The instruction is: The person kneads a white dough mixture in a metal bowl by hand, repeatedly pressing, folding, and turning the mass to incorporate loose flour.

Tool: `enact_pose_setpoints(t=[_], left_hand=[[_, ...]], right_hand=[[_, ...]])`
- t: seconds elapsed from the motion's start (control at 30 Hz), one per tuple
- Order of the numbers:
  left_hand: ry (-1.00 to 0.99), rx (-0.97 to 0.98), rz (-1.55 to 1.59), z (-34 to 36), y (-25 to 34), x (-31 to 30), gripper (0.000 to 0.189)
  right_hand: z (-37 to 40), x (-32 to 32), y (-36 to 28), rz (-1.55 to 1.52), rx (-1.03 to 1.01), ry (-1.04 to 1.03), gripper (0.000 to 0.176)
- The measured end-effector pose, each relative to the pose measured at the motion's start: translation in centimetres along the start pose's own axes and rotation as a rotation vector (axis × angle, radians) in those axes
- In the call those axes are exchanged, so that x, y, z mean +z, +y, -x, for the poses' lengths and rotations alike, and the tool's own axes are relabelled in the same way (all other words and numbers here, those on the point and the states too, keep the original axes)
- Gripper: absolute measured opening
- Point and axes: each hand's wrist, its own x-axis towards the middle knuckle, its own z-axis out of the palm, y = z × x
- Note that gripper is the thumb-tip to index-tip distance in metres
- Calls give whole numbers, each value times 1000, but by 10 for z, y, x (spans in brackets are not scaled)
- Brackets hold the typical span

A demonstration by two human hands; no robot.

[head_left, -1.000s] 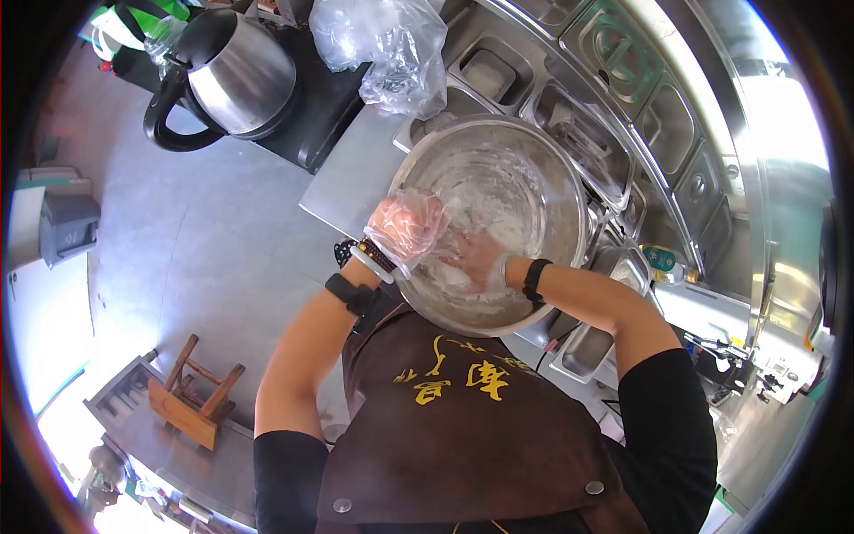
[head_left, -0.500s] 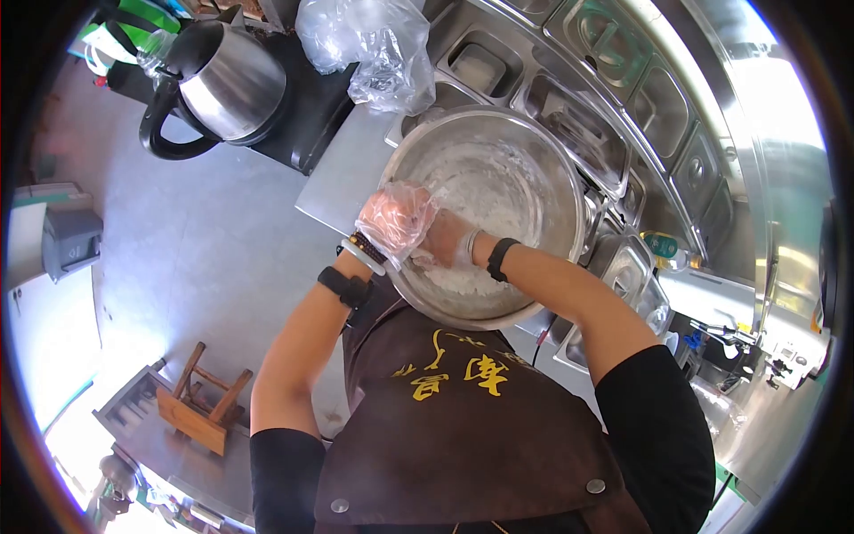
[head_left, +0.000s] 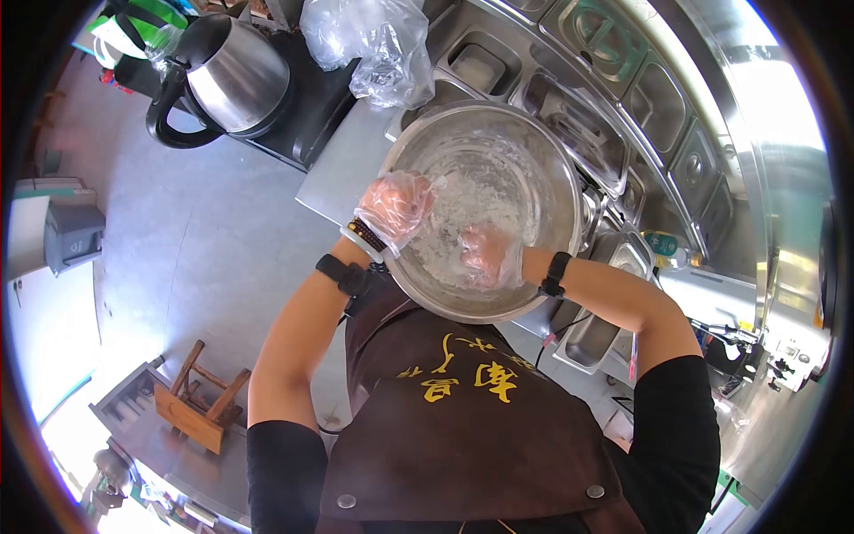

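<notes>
Wide round silver steel bowl (head_left: pixel 559 173): holds loose white powder (head_left: pixel 485 198). Left hand (head_left: pixel 396 206), in clear plastic, curls at the bowl's left rim; right hand (head_left: pixel 489 255), likewise gloved, bends its fingers in the powder; whether either grips anything is unclear. Rectangular steel pans (head_left: pixel 660 105) line the far side. Grey metal counter (head_left: pixel 342 169): its edge runs left of the bowl, with open grey floor (head_left: pixel 222 240) beyond.

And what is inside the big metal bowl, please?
White floury powder lies in the metal bowl; the right hand covers part of it, so what is beneath cannot be seen.
</notes>
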Motion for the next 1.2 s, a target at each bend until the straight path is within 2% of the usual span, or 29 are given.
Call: enact_pose_setpoints(t=[0.1,0.2,0.3,0.4,0.5,0.7,0.8,0.9,1.0,1.1,1.2], left_hand=[[30,51,3,-1,-6,5,9],[74,119,18,0,-8,6,12],[48,93,20,-1,-6,4,9],[60,69,74,0,-7,6,8],[40,89,67,0,-10,8,8],[34,110,133,0,-12,6,9],[35,87,69,2,-11,5,10],[10,47,68,1,-5,0,11],[-118,-31,126,-1,-3,-5,8],[-76,-11,53,-2,-1,2,10],[50,-110,142,-3,6,14,16]], right_hand=[[-4,11,2,37,56,-166,49],[-6,33,13,98,-62,-69,50],[-13,25,20,106,-185,-120,44],[-19,38,25,69,-209,-29,36],[-42,17,22,-20,-102,-391,34],[-61,13,17,-43,84,-372,32],[-65,2,10,22,63,-401,32],[-51,8,22,-200,77,-129,34],[-37,-24,27,-398,229,33,36],[-20,-30,43,-360,566,211,38],[-13,-14,70,-326,1066,240,38]])
